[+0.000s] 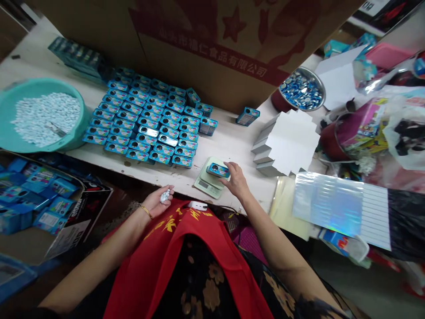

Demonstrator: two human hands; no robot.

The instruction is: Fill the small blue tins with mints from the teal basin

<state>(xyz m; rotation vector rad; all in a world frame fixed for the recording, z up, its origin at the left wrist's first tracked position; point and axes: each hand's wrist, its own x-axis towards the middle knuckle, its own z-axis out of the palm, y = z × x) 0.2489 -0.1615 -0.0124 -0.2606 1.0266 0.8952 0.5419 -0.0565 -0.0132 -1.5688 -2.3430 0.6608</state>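
Observation:
My left hand [158, 202], palm up with curled fingers, cups a small heap of pale candy tablets [165, 196] in front of the table edge. My right hand [236, 180] grips the right end of a small blue tin [217, 169] between thumb and fingers. That tin is on the plate of a pale green digital scale [208, 182]; whether it rests its full weight there I cannot tell. Rows of similar blue tins [149, 116] with dark round openings fill the table left of the scale. More tablets [46, 117] lie in a turquoise basin [78, 133] with a metal scoop.
A large cardboard box [199, 53] stands along the back. One blue tin [247, 116] stands apart before it. Stacked white boxes [288, 141] and a metal bowl [323, 95] of shiny round pieces are on the right. At lower left, a carton [96, 199] holds blue packages.

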